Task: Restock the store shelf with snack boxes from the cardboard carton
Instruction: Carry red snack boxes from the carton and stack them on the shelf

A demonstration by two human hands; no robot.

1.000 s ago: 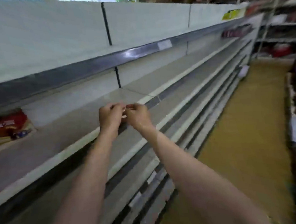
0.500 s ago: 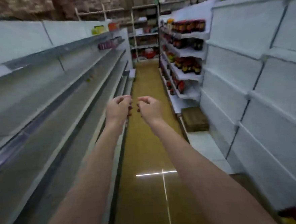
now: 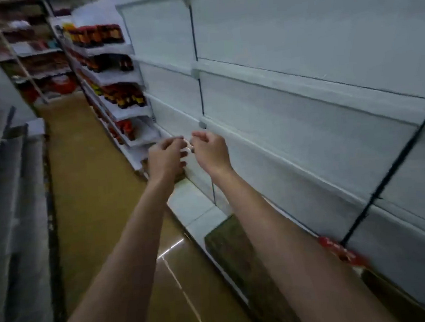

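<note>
The whole view is smeared by motion, so fine detail is hard to read. The left hand (image 3: pixel 165 157) and right hand (image 3: pixel 211 152) are raised side by side in mid-air, close but apart, fingers loosely curled; whether anything small is pinched between them cannot be told. A red snack box (image 3: pixel 342 251) lies low at the right, half hidden behind the right forearm, its long axis running along the white shelf (image 3: pixel 301 84). Brown cardboard (image 3: pixel 240 254) sits on the floor (image 3: pixel 88 169) against the shelf base, its shape unclear. Blurred dark bottles (image 3: pixel 97 35) fill the far shelves.
</note>
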